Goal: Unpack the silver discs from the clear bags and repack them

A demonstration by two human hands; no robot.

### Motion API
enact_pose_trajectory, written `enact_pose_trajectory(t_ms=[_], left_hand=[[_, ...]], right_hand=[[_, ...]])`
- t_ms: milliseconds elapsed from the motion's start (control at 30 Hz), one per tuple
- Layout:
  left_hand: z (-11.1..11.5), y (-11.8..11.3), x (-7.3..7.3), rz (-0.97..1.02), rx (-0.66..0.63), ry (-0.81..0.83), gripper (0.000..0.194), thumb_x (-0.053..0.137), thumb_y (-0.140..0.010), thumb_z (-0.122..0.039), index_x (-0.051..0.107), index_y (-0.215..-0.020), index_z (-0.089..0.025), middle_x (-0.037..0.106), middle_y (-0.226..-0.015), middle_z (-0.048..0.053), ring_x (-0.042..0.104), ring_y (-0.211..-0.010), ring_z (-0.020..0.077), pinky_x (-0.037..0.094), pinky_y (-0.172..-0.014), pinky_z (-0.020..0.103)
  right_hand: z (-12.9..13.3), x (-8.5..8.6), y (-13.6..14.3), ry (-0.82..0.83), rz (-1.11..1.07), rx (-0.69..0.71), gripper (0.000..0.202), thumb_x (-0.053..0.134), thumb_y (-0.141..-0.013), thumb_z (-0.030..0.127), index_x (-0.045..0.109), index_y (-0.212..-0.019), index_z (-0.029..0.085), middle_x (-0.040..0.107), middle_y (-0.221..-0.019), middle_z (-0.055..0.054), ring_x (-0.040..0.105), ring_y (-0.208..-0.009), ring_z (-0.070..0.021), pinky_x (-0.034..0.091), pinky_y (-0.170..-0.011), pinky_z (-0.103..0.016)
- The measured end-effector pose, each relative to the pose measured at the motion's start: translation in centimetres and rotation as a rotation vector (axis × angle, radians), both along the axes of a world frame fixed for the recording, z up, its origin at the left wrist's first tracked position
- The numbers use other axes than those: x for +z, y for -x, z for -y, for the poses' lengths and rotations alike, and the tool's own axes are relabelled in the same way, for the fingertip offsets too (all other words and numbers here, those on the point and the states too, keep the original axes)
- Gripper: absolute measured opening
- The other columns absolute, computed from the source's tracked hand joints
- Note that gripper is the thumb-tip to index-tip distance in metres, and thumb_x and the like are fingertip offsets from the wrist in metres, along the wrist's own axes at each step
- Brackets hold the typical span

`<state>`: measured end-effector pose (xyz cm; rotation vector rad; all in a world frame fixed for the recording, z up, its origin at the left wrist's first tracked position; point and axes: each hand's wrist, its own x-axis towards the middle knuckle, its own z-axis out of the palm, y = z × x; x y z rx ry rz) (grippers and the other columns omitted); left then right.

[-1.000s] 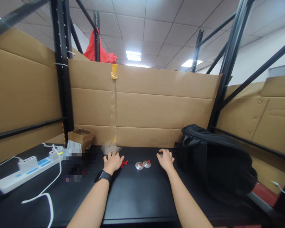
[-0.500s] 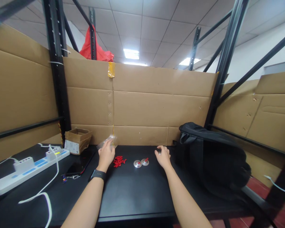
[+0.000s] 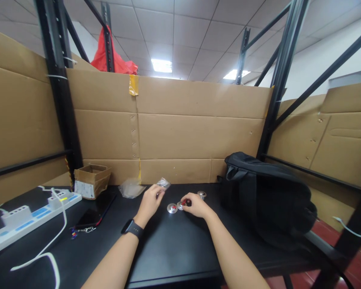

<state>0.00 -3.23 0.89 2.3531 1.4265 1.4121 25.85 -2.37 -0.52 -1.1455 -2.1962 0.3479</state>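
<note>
My left hand (image 3: 150,202) is closed, its thumb and fingers pinched at a small crinkled clear plastic bag (image 3: 163,183). The hand covers the spot where the red pieces lay. My right hand (image 3: 197,204) pinches at a small domed metal disc (image 3: 179,206) with a red part, which its fingertips partly cover. Just left of that lies another shiny domed disc (image 3: 172,208) with a red spot. A third metal disc (image 3: 201,194) sits behind my right hand. Left of my left hand a larger clear plastic bag (image 3: 131,188) lies crumpled on the black table (image 3: 174,249).
A black backpack (image 3: 267,196) stands at the right. On the left are an open cardboard box (image 3: 93,180), a dark phone (image 3: 96,210) with a keychain, and a white power strip (image 3: 33,220) with a loose cable. A cardboard wall (image 3: 180,136) closes off the back.
My left hand has moved right from the larger plastic bag and now has a small one at its fingers. My right hand has moved left, uncovering the third disc.
</note>
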Motion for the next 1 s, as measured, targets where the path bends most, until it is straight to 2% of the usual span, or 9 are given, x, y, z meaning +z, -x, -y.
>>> enact_pose_trajectory(t_ms=[67,167,300,467,533,633,733,867,1000], left_hand=[[0.1,-1.3,-0.3,-0.100,-0.064,0.039,0.027,0.047,-0.096,-0.028,0.073,-0.100,-0.023,0.069,-0.106,0.006,0.065,-0.099,0.0196,0.050,-0.094,0.031],[0.1,-2.6,-0.9,-0.209,-0.125,0.121,0.033,0.042,-0.098,-0.029,0.073,-0.109,-0.025,0.069,-0.114,0.006,0.064,-0.106,0.0203,0.048,-0.098,0.032],[0.5,-2.8,-1.4,-0.295,-0.195,0.215,0.034,0.045,-0.098,-0.036,0.067,-0.121,-0.026,0.072,-0.116,0.005,0.065,-0.109,0.0211,0.046,-0.098,0.030],[1.2,-2.6,-1.1,-0.375,-0.257,0.246,0.041,0.033,-0.102,-0.043,0.071,-0.108,-0.030,0.075,-0.105,0.002,0.068,-0.099,0.0192,0.045,-0.090,0.028],[1.4,-2.8,-1.0,-0.415,-0.276,0.250,0.040,0.035,-0.101,-0.046,0.071,-0.112,-0.031,0.073,-0.115,0.001,0.065,-0.107,0.0200,0.042,-0.095,0.031],[1.6,-3.2,-1.2,-0.433,-0.266,0.249,0.041,0.042,-0.098,-0.053,0.067,-0.123,-0.033,0.064,-0.134,0.002,0.054,-0.127,0.0246,0.034,-0.106,0.040],[1.8,-3.5,-1.6,-0.451,-0.269,0.250,0.045,0.040,-0.097,-0.057,0.065,-0.128,-0.035,0.060,-0.139,0.004,0.047,-0.133,0.0280,0.030,-0.109,0.047],[1.9,-3.8,-2.0,-0.475,-0.271,0.252,0.045,0.039,-0.097,-0.059,0.061,-0.132,-0.042,0.054,-0.144,0.004,0.044,-0.133,0.0298,0.031,-0.107,0.050],[2.1,-3.8,-1.9,-0.507,-0.238,0.280,0.048,0.037,-0.095,-0.065,0.058,-0.134,-0.046,0.048,-0.149,0.004,0.041,-0.135,0.0335,0.029,-0.108,0.054]], right_hand=[[-0.1,-0.2,0.1,0.021,0.023,-0.013,0.016,0.073,-0.075,0.017,0.076,-0.090,0.021,0.071,-0.085,-0.002,0.063,-0.078,-0.0154,0.046,-0.075,-0.024],[-0.2,-0.2,0.1,0.072,0.019,-0.027,0.011,0.070,-0.076,0.013,0.076,-0.083,0.019,0.071,-0.076,0.000,0.061,-0.068,-0.0133,0.044,-0.066,-0.022],[-0.1,0.3,-0.2,0.084,0.038,-0.053,0.010,0.068,-0.075,0.011,0.074,-0.076,0.019,0.070,-0.073,0.000,0.061,-0.066,-0.0132,0.043,-0.065,-0.021],[0.1,1.3,-1.3,0.021,-0.011,-0.234,0.013,0.061,-0.076,0.010,0.070,-0.072,0.020,0.071,-0.073,-0.001,0.064,-0.070,-0.0153,0.044,-0.068,-0.023],[0.1,1.6,-1.7,-0.009,-0.086,-0.253,0.012,0.059,-0.077,0.013,0.068,-0.074,0.020,0.072,-0.075,-0.002,0.066,-0.071,-0.0158,0.046,-0.069,-0.023],[0.1,1.9,-1.7,-0.029,-0.190,-0.237,0.012,0.056,-0.080,0.015,0.066,-0.076,0.020,0.073,-0.075,-0.001,0.068,-0.071,-0.0160,0.048,-0.069,-0.023],[0.2,1.8,-1.2,0.031,-0.241,-0.211,0.011,0.055,-0.082,0.017,0.065,-0.083,0.020,0.074,-0.076,-0.002,0.070,-0.070,-0.0169,0.050,-0.067,-0.024],[0.6,1.5,-0.2,0.022,-0.119,-0.189,0.010,0.057,-0.082,0.015,0.066,-0.081,0.021,0.074,-0.077,-0.002,0.070,-0.073,-0.0166,0.048,-0.070,-0.023],[1.0,1.5,0.1,0.011,0.078,-0.260,0.011,0.059,-0.081,0.014,0.066,-0.078,0.022,0.073,-0.079,-0.002,0.066,-0.079,-0.0170,0.041,-0.070,-0.023]])
